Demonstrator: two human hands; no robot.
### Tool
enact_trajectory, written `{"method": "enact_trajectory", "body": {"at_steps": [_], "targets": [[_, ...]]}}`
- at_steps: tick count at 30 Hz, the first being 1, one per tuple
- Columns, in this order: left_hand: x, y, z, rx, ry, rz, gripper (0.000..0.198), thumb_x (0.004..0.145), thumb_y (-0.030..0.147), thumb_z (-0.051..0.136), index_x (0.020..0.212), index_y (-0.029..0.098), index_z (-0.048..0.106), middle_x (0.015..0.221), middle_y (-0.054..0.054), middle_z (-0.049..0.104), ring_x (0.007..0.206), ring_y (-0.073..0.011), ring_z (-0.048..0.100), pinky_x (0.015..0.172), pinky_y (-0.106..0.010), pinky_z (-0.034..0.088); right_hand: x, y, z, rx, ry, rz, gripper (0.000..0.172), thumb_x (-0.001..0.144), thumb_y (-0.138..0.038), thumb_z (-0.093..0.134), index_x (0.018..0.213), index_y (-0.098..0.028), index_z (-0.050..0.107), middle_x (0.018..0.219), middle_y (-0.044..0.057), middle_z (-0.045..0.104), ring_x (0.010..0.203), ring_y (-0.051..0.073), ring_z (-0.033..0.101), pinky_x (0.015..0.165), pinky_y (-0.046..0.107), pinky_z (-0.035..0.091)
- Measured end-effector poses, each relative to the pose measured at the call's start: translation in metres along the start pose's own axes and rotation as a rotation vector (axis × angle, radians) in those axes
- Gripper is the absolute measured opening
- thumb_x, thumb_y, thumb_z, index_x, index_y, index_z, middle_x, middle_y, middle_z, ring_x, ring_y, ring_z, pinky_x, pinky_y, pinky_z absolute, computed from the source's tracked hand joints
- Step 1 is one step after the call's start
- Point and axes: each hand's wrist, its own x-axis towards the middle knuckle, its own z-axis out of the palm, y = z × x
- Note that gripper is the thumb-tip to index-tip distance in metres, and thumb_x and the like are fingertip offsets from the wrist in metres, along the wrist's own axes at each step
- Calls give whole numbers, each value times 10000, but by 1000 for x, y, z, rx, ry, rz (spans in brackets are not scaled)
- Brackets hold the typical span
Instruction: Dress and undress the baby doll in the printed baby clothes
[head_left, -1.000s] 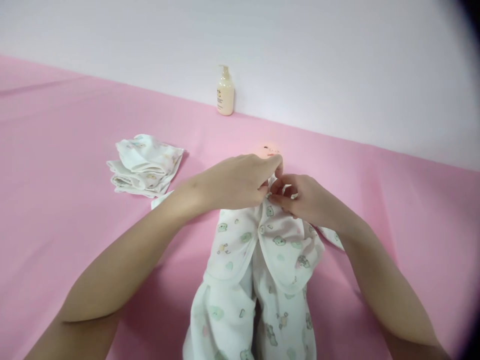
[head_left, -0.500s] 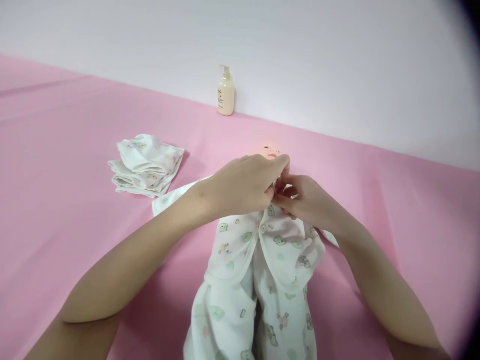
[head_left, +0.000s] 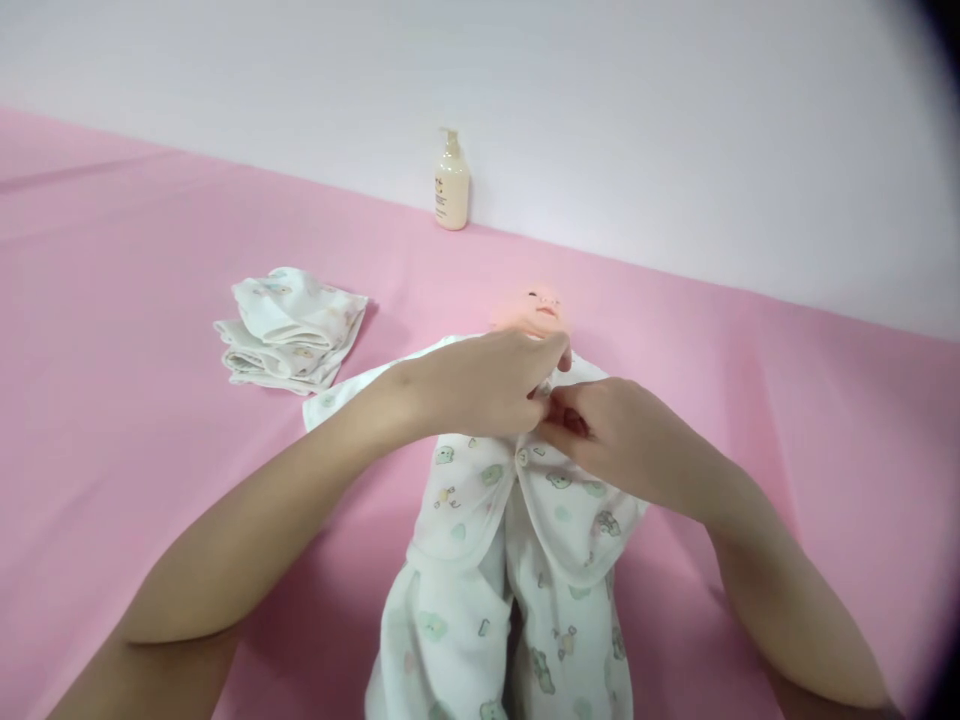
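Note:
A baby doll (head_left: 546, 305) lies on its back, its head away from me. It wears a white printed jacket (head_left: 469, 490) and matching trousers (head_left: 442, 640). Both my hands meet at the jacket's front, over the doll's upper chest. My left hand (head_left: 491, 380) is closed on the jacket's edge, its fingers partly hidden beneath it. Right beside it, my right hand (head_left: 622, 430) pinches the same front edge. Below them a fastened button (head_left: 523, 457) shows on the jacket, and beneath it the two front flaps spread apart.
A stack of folded white printed cloths (head_left: 292, 335) lies to the left on the pink sheet (head_left: 150, 400). Farther back a cream pump bottle (head_left: 451, 185) stands upright against the white wall (head_left: 637, 130).
Both hands have shifted slightly toward me, down the jacket front, the right one more. More of the doll's face, the collar and the right shoulder now shows.

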Motion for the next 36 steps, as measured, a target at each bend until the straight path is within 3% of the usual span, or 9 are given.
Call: {"method": "enact_trajectory", "body": {"at_steps": [6, 11, 15, 22, 27, 36], "targets": [[-2, 0, -4, 80, -106, 93, 198, 749, 169, 484, 940, 199, 524, 771, -7, 611, 604, -118, 513, 505, -249, 296, 0, -1, 4, 116, -167, -38, 249, 827, -365, 532, 645, -196, 529, 601, -28, 533, 530, 91, 449, 472, 230, 339], [-1, -5, -6, 61, -139, 207, 161, 693, 136, 532, 840, 197, 510, 745, 18, 580, 607, -105, 500, 477, -235, 290, -1, -6, 4, 183, -168, -46, 185, 798, -342, 568, 681, -201, 595, 628, -21, 561, 581, 107, 493, 522, 244, 380], [1, -8, -8, 34, -194, 195, 160, 673, 147, 586, 810, 197, 522, 702, 33, 562, 567, -96, 478, 460, -229, 268, -2, -10, 6, 211, -150, -26, 200, 809, -365, 573, 700, -210, 638, 664, -10, 616, 601, 120, 536, 527, 250, 389], [8, -13, -11, -82, -330, 177, 283, 646, 153, 643, 922, 195, 598, 737, 28, 611, 613, -119, 545, 512, -215, 326, -1, -8, 11, 219, -144, -72, 206, 827, -367, 572, 707, -237, 676, 726, -33, 659, 579, 95, 557, 487, 224, 382], [12, -19, -11, -216, -430, 139, 463, 664, 146, 623, 1114, 221, 551, 839, 14, 657, 688, -147, 597, 562, -218, 392, -1, -9, 12, 186, -110, -101, 196, 827, -371, 581, 756, -240, 708, 769, -15, 672, 634, 109, 580, 517, 228, 404], [14, -22, -9, -184, -424, 228, 417, 673, 127, 619, 1072, 209, 535, 882, 22, 674, 740, -135, 597, 576, -211, 415, -3, -13, 18, 184, -48, -93, 94, 749, -247, 588, 692, -233, 661, 652, -41, 608, 566, 80, 534, 453, 181, 375]]}}
